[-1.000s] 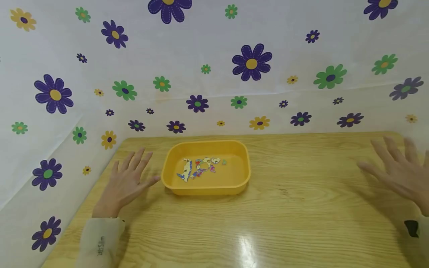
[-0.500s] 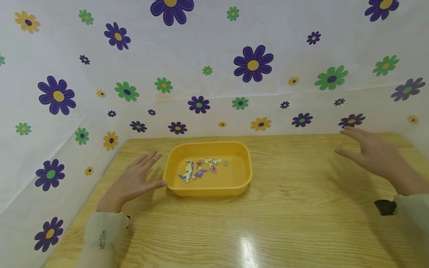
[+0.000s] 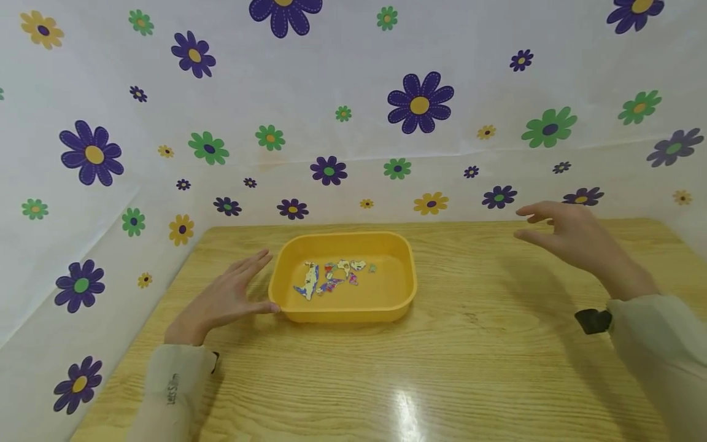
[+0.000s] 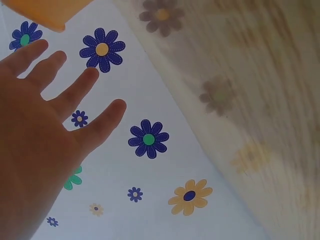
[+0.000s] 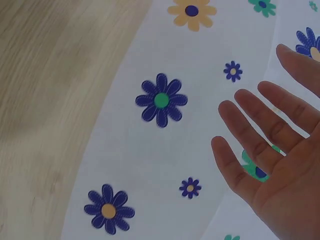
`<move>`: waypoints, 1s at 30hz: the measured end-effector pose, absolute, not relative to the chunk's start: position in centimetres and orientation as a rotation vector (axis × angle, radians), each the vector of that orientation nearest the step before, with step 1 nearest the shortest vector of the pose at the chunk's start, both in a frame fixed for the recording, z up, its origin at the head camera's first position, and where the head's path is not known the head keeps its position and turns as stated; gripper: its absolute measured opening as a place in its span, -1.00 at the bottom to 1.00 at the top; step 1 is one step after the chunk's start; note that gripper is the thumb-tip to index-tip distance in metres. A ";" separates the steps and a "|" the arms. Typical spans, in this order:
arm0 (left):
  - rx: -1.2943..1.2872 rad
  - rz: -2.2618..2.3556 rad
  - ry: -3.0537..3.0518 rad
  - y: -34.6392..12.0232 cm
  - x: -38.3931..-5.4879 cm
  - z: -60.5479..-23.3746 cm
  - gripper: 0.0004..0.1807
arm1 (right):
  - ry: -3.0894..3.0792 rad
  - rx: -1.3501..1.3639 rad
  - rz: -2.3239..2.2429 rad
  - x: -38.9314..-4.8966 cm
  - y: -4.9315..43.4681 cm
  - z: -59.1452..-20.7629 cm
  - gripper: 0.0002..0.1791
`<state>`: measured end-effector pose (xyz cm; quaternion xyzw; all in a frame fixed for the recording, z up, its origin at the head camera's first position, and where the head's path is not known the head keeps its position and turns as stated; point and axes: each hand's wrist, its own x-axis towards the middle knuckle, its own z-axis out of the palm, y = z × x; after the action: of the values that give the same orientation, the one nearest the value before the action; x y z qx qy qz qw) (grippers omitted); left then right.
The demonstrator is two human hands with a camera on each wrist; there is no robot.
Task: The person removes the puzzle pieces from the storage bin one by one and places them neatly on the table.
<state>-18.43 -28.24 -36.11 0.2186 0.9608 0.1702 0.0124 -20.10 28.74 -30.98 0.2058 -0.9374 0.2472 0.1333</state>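
A shallow yellow tray (image 3: pixel 342 315) stands on the table, left of the middle in the head view. Several flat, irregular pieces, cream with blue, red and purple patches, lie inside it; the largest piece (image 3: pixel 311 282) is at the left. My left hand (image 3: pixel 226 301) is at the tray's left side, fingers extended, thumb tip at the rim; whether it touches I cannot tell. Over the right part of the table hovers my right hand (image 3: pixel 574 236), fingers loosely bent and holding nothing. The right wrist view shows the same right hand (image 5: pixel 280 150) with fingers spread.
The wooden table (image 3: pixel 464 368) has a light patch of glare near its front. A white sheet (image 3: pixel 364 73) printed with purple, green and yellow flowers rises behind the table and along its left side. The right sleeve carries a dark band (image 3: pixel 593 321).
My right hand has moved left, from the right edge of the head view toward the tray. My left hand has shifted slightly right, up to the tray's rim. The tray and pieces stay put.
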 end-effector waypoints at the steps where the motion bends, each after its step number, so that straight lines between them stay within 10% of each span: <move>1: 0.680 0.536 2.986 -28.2 -18.5 -36.1 0.16 | -2.717 0.600 0.735 -20.2 28.4 -30.9 -0.60; 30: 0.741 0.663 2.917 -27.6 -18.6 -36.8 0.19 | -2.768 0.714 0.866 -23.0 20.5 -29.5 -0.64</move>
<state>-18.61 -27.63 -36.84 0.2403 0.9461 0.2151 0.0301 -23.01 20.48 -29.53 0.2382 -0.9239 0.2892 0.0775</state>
